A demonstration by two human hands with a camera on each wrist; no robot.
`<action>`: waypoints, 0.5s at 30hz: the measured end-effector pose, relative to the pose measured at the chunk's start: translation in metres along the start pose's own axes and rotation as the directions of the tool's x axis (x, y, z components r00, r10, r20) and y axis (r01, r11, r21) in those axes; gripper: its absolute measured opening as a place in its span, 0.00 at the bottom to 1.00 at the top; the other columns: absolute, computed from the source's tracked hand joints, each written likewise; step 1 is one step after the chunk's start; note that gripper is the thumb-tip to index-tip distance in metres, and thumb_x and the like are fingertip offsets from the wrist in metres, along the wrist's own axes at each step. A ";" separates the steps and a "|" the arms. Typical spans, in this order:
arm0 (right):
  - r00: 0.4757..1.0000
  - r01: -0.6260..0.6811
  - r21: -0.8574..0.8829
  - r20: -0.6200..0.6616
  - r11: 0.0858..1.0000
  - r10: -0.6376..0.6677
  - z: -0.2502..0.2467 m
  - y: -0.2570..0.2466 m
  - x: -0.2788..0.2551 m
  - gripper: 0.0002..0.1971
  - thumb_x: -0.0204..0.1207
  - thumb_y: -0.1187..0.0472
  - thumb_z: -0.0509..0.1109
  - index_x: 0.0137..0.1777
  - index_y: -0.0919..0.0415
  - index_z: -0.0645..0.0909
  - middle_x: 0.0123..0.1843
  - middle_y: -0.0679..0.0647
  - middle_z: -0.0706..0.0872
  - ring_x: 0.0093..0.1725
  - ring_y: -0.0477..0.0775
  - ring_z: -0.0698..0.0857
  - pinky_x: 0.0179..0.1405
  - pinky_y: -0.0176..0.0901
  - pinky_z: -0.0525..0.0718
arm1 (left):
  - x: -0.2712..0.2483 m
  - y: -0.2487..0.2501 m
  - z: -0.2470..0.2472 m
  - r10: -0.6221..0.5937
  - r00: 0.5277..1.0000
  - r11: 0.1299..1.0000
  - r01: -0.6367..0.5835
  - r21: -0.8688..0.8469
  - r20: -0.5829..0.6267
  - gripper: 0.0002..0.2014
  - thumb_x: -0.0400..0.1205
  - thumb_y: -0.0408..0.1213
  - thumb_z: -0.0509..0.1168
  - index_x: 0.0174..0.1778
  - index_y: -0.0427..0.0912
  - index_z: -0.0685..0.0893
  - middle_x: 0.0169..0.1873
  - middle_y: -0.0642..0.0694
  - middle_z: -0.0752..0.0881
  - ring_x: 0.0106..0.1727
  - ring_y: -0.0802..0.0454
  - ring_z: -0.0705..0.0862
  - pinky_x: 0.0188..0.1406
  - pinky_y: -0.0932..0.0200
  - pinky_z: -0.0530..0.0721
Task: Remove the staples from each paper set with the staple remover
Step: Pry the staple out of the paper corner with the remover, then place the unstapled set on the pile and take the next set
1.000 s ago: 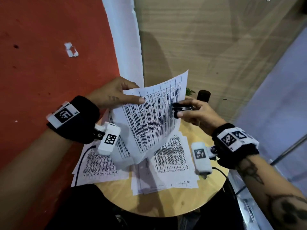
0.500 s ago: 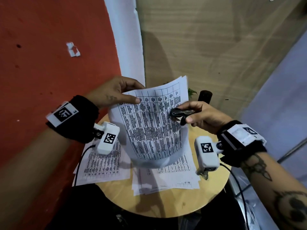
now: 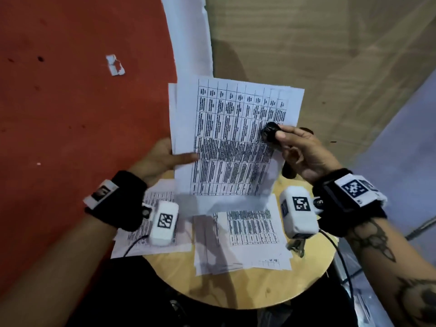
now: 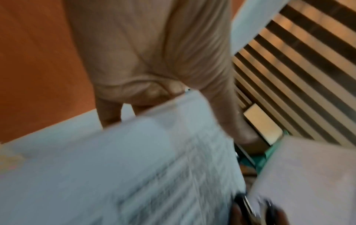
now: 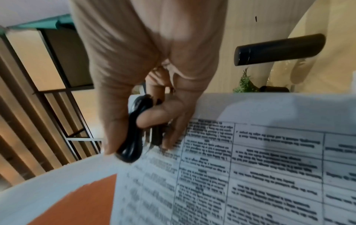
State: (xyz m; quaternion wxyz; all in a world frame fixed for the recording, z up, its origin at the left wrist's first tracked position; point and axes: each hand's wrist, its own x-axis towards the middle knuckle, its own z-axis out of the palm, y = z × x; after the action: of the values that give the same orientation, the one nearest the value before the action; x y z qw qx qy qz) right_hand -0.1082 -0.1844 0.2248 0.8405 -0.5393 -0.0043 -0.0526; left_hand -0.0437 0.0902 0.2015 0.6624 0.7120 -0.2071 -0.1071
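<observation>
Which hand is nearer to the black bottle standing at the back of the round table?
The right hand: the black bottle stands just behind it. The left hand holds the opposite edge of the raised paper set, farther from the bottle.

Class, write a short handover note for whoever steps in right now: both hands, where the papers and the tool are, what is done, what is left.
Left hand: holds the lifted paper set by its left edge.
Right hand: grips the black staple remover, touching the set's right edge.
Other paper sets lie on the round table.
Done: cannot tell; no pulled staples visible.
Left: this set's staple, then the sets on the table.
</observation>
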 end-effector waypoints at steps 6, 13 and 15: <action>0.975 -0.062 -0.125 -0.220 0.990 0.034 0.002 0.042 0.015 0.16 0.60 0.69 0.78 0.45 0.57 0.79 0.34 0.45 0.88 0.31 0.40 0.84 0.26 0.27 0.79 | 0.013 -0.043 -0.041 -0.046 0.937 0.997 0.062 0.036 -0.347 0.10 0.75 0.23 0.70 0.51 0.36 0.83 0.32 0.58 0.90 0.34 0.64 0.86 0.48 0.63 0.84; 0.876 -0.406 -0.261 -0.384 0.876 0.292 -0.066 0.163 0.011 0.11 0.75 0.69 0.71 0.49 0.57 0.72 0.51 0.56 0.81 0.44 0.47 0.80 0.39 0.40 0.75 | 0.010 -0.138 -0.146 -0.400 0.780 0.865 0.495 0.084 -0.481 0.13 0.75 0.37 0.74 0.48 0.33 0.81 0.35 0.50 0.92 0.39 0.64 0.88 0.49 0.62 0.83; 0.827 -0.517 -0.309 -0.423 0.798 0.371 -0.078 0.202 0.008 0.12 0.78 0.64 0.69 0.55 0.57 0.68 0.54 0.58 0.77 0.44 0.48 0.77 0.36 0.41 0.72 | 0.009 -0.169 -0.159 -0.544 0.687 0.763 0.644 0.058 -0.482 0.31 0.76 0.41 0.73 0.70 0.28 0.74 0.69 0.33 0.78 0.70 0.41 0.77 0.68 0.48 0.74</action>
State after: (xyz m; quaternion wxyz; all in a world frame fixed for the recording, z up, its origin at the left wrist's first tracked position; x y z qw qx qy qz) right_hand -0.0857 -0.1723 0.0103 0.6836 -0.6713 0.2808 0.0569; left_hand 0.0578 0.2353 0.0519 0.5359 0.8145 0.1798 -0.1306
